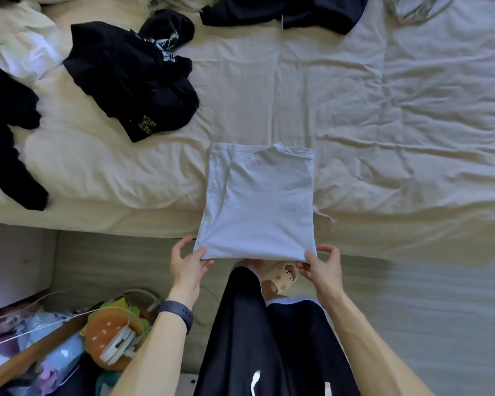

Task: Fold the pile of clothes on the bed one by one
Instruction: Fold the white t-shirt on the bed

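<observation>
1. While pinched at its near corners, by the left hand (187, 262) on one and the right hand (323, 267) on the other, the folded white shirt (257, 201) overhangs the near edge of the bed (383, 110).
2. Crumpled dark clothes (132, 78) lie well apart, far left.

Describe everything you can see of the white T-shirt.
The white T-shirt looks like soft cotton, folded into a smooth rectangle with its collar at the far end. It lies flat on the bed, its near edge reaching past the mattress edge. The left hand and right hand pinch its two near corners.
</observation>
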`<state>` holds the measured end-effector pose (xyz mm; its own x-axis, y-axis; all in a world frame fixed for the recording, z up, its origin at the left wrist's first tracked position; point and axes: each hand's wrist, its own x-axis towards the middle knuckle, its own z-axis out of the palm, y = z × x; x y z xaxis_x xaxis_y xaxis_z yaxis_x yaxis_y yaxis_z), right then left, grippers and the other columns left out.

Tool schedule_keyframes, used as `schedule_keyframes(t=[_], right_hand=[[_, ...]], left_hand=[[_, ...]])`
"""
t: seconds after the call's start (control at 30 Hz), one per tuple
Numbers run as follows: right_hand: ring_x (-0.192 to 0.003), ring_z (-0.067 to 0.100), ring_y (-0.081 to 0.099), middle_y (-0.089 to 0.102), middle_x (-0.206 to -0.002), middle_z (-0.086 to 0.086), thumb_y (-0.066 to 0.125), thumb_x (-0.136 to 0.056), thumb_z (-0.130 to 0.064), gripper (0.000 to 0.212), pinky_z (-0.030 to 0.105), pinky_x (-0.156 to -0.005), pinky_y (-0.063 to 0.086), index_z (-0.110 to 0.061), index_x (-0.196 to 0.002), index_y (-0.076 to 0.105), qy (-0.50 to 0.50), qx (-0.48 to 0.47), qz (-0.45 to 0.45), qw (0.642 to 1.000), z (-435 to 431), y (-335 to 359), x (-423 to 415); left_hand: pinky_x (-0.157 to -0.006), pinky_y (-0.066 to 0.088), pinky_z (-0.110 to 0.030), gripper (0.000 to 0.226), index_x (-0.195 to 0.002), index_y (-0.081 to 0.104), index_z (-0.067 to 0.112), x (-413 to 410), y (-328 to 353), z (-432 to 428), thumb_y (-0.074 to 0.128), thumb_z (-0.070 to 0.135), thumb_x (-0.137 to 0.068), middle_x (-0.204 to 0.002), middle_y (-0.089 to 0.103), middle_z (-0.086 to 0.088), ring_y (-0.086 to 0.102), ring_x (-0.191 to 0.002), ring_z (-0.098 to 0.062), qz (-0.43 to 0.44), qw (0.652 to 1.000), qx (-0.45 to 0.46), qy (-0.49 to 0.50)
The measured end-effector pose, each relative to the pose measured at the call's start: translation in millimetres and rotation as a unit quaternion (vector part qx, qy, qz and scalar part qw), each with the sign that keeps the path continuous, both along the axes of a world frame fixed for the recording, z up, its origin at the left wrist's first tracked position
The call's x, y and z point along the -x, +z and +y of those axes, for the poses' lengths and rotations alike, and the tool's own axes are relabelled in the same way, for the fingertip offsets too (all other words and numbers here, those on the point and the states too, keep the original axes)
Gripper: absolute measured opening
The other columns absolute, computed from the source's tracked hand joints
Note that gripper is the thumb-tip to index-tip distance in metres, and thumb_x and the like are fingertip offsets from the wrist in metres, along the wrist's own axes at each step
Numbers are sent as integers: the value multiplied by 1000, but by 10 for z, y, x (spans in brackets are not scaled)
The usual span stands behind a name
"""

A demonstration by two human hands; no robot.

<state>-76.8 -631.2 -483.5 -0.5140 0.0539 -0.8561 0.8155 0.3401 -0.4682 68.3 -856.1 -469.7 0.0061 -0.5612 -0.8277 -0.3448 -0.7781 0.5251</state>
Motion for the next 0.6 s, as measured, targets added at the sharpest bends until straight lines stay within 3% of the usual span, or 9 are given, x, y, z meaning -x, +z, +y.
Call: schedule_keyframes(t=[0.07,0.13,0.23,0.3,0.37,0.43,0.5,0.57,0.6], right_hand=[[-75,27,75,71,-93,7,58,-95,-10,20,40,-73,60,-26,-107,55,18,11,25,999,-32,101,48],[-75,26,76,71,-92,4,56,-97,-7,16,31,-64,60,-20,-103,64,6,47,33,998,-74,180,173],[-82,28,76,75,-95,11,53,-95,1,24,25,-64,58,-11,-102,72,-11,106,27,994,-88,254,465],[-91,27,76,77,-96,14,54,-88,8,34,23,-70,58,-11,-109,72,31,145,44,988,-125,276,676],[-92,22,76,78,-96,10,60,-84,10,37,21,-73,57,-14,-110,72,113,126,82,982,-218,242,907],[-83,17,74,78,-88,5,68,-89,-2,21,23,-72,57,-19,-102,74,170,86,119,974,-345,161,1129],[-70,11,67,76,-79,0,68,-95,-18,7,24,-68,52,-23,-92,74,200,37,165,965,-493,38,1353],[-69,7,59,69,-80,-4,68,-95,-36,13,23,-66,46,-25,-89,72,240,-52,224,943,-632,-121,1553],[-73,7,58,65,-85,-2,67,-95,-42,18,23,-67,44,-25,-89,69,244,-83,241,936,-702,-200,1634]], left_hand=[[-61,58,-27,35,-119,58,18,24,58,-28,61,-5,-92,-111,69,-18,70,-82,-24,12,1000,11,-15],[-64,57,-29,34,-115,61,21,83,104,-108,60,-4,-93,-108,71,-17,70,-85,-24,35,999,22,-35],[-63,56,-27,33,-109,68,25,234,153,-328,57,-2,-94,-101,68,-11,66,-78,-19,61,993,26,-96],[-66,56,-25,30,-107,72,23,377,167,-549,58,0,-93,-99,67,-7,67,-76,-17,99,985,12,-139],[-70,57,-21,28,-111,72,21,550,162,-813,69,7,-87,-102,73,-3,71,-82,-14,140,969,2,-203],[-76,55,-17,40,-114,71,24,736,112,-1081,82,15,-76,-103,76,5,71,-92,-9,128,939,40,-318],[-75,51,-15,31,-104,73,33,957,20,-1308,85,24,-77,-98,75,14,69,-91,-2,49,889,127,-436],[-72,47,-19,13,-92,71,35,1202,-106,-1483,75,45,-85,-92,70,11,62,-88,2,-32,835,225,-501],[-76,47,-22,19,-93,70,33,1309,-192,-1551,69,51,-87,-96,65,8,59,-91,1,-46,825,237,-510]])
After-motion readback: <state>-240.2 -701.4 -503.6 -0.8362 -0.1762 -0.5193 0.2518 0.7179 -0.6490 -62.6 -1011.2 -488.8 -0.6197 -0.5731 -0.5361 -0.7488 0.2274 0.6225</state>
